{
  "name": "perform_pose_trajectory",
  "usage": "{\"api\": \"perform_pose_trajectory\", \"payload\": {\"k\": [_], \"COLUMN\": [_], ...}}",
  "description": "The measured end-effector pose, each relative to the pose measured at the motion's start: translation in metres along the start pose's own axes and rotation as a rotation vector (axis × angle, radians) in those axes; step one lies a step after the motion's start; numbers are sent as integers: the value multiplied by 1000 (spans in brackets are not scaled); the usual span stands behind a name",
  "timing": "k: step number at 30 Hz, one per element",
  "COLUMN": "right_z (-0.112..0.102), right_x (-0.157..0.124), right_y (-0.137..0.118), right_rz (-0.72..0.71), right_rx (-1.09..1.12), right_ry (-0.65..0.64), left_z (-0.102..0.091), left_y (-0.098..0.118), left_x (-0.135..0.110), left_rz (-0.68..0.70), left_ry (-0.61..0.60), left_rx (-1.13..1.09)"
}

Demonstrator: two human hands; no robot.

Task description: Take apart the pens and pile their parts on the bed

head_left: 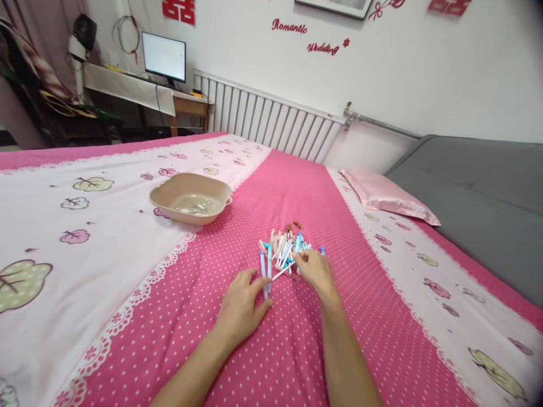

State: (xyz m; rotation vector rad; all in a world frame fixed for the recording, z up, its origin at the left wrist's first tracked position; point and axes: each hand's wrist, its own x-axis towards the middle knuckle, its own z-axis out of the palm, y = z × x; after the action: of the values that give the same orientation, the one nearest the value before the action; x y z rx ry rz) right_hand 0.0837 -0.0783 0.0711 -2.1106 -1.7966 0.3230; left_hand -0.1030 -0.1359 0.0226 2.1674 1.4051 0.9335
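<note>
My left hand [242,302] rests on the bed, thumb and index finger apart, beside two slim light-blue and lilac pens [269,261] lying side by side. Its index fingertip touches their lower part. My right hand [316,271] is closed in a pinch at the right end of a thin white pen [283,271], which slants down left toward the two pens. Its fingertips are partly hidden. Just beyond my hands lies a loose pile of pens [285,247] in white, pink, pale blue and turquoise. Small brown pieces [297,225] lie at its far edge.
A beige plastic basin [190,186] with small white pieces inside stands left of the pile on the pink dotted bedspread [292,175]. A pink pillow [386,198] leans near the grey headboard [479,192]. A desk with a monitor [164,56] stands beyond the bed.
</note>
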Motion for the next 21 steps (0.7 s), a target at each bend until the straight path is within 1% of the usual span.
{"api": "perform_pose_trajectory", "payload": {"k": [2, 4, 10, 13, 15, 17, 19, 21], "right_z": [-1, -1, -5, -10, -12, -12, -9, -4], "right_x": [-1, -3, -11, -13, -15, -17, -19, -21], "right_y": [1, -1, -11, -12, -14, -18, -23, -28], "right_rz": [73, 106, 117, 125, 91, 18, -55, -113], "right_rx": [-142, -203, -213, -203, -153, -65, 24, 106], "right_ry": [18, 19, -12, 22, 48, 43, 6, -66], "left_z": [2, 2, 1, 1, 2, 4, 5, 5], "left_y": [1, 2, 2, 2, 2, 2, 1, -1], "left_x": [-2, -2, 1, 1, 1, 1, 1, 1], "left_rz": [18, 16, -9, -32, -57, -93, -159, -250], "left_ry": [-44, -67, -74, -68, -53, -28, 8, 62], "left_rx": [91, 126, 93, 105, 135, 150, 137, 105]}}
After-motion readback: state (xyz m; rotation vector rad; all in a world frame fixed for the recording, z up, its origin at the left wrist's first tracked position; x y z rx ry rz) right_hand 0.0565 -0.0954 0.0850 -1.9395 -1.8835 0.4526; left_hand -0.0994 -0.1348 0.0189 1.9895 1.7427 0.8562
